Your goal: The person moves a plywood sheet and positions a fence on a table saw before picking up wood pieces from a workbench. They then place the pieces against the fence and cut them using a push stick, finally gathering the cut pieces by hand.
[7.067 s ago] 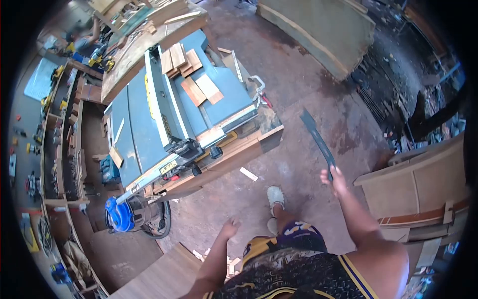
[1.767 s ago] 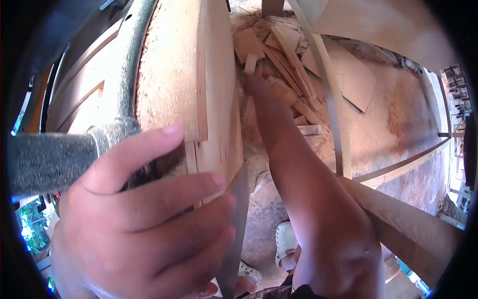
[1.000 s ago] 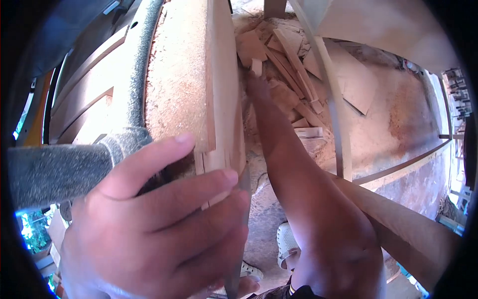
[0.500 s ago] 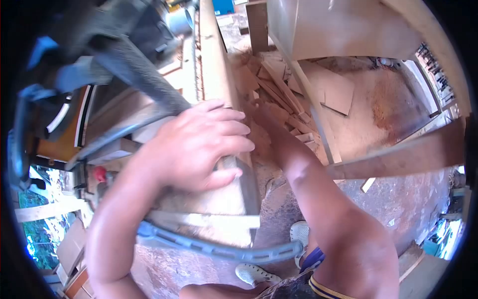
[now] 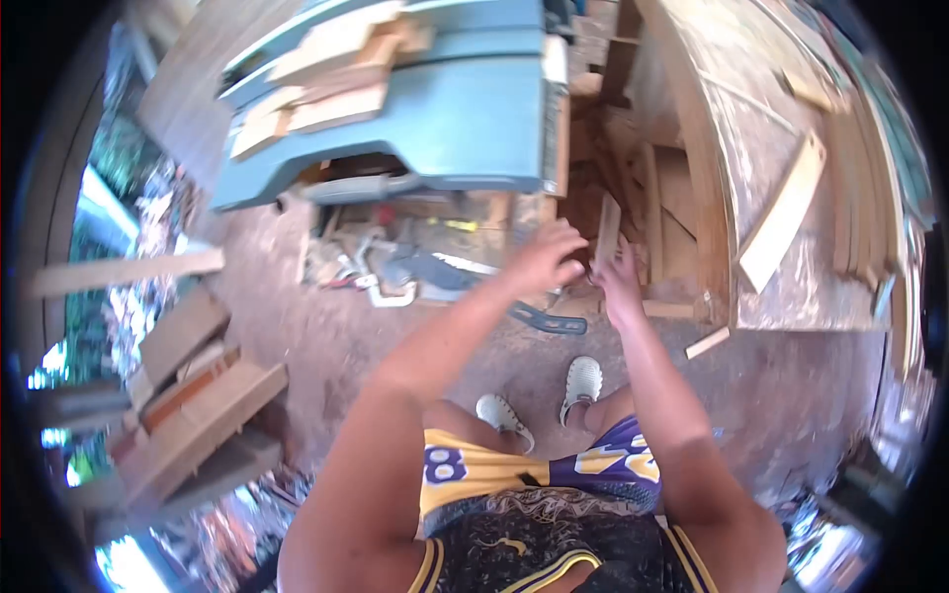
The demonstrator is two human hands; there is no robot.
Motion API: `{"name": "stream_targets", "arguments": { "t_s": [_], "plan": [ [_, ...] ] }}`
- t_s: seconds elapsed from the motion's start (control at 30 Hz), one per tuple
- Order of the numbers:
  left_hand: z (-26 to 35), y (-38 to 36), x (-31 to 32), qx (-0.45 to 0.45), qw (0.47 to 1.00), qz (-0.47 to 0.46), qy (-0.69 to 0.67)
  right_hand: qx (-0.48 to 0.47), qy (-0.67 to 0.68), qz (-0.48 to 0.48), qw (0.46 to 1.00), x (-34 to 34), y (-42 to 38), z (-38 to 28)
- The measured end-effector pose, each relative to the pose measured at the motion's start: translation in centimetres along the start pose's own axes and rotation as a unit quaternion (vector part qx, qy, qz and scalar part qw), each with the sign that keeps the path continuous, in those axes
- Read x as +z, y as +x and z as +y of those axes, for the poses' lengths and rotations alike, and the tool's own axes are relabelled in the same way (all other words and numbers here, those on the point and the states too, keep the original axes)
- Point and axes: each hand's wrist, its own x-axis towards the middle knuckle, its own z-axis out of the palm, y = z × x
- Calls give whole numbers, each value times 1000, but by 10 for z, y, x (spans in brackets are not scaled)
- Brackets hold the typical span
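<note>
My right hand [image 5: 618,274] is closed on a short, narrow wooden strip [image 5: 608,229], which points away from me over the gap between the blue-topped saw table and the wooden bench. Just left of it, my left hand [image 5: 546,259] hovers with its fingers apart and nothing in them, near the table's right front corner. On the blue table top [image 5: 470,114] lie several light wood pieces [image 5: 341,99]. Below the hands, a dark curved bar [image 5: 547,318] sticks out from the saw's front.
Tools and clamps [image 5: 390,272] sit on a shelf under the table. The bench [image 5: 791,212] at right holds boards. Wood offcuts [image 5: 208,405] are stacked at lower left. A small wood piece [image 5: 707,343] lies by the bench.
The view has pulled back and swung, now showing the blue table top. My right hand has come up out of the offcut gap with a wood strip. My left hand has left the table's edge.
</note>
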Motion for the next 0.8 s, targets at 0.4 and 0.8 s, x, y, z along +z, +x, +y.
{"name": "stream_targets", "arguments": {
  "t_s": [0.4, 0.8],
  "plan": [
    [146, -200, -137, -356, 769, 237, -475, 20, -273, -317, 908, 190, -207, -83],
    [54, -392, -237, -336, 831, 155, -415, -31, -349, -102, 931, 286, -171, -114]
  ]
}}
